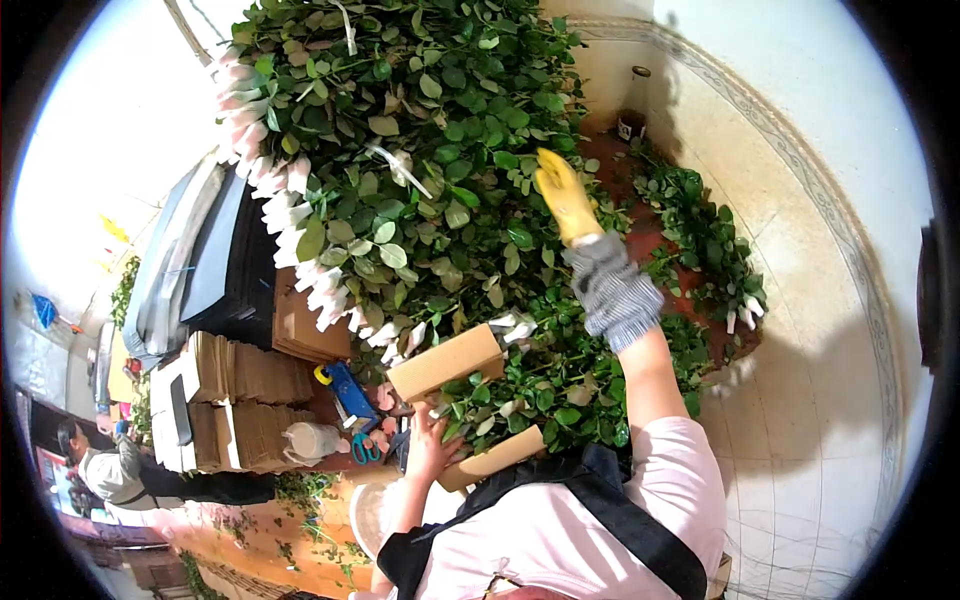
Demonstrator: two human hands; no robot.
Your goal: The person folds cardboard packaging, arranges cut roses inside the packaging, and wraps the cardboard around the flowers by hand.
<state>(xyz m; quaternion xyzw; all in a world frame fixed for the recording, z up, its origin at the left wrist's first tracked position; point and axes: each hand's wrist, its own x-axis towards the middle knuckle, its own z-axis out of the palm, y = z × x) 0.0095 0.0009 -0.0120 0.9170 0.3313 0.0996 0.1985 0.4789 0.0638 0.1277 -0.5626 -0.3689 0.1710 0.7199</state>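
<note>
- Stems [450, 130] lie in a big leafy heap across the middle and top of my head view, with pale tips [285, 215] along its left edge.
- I see the right hand [566, 200], yellow-gloved, fingers extended over the heap's right side, holding nothing I can make out.
- Bare left hand [429, 450] sits by two cardboard pieces [447, 366]; I cannot tell whether it grips anything.
- Left of it I make out scissors [366, 449], a tape dispenser [348, 392] and a jug [310, 441].
- To the heap's right, a smaller bunch [705, 225] lies below a bottle [633, 105].
</note>
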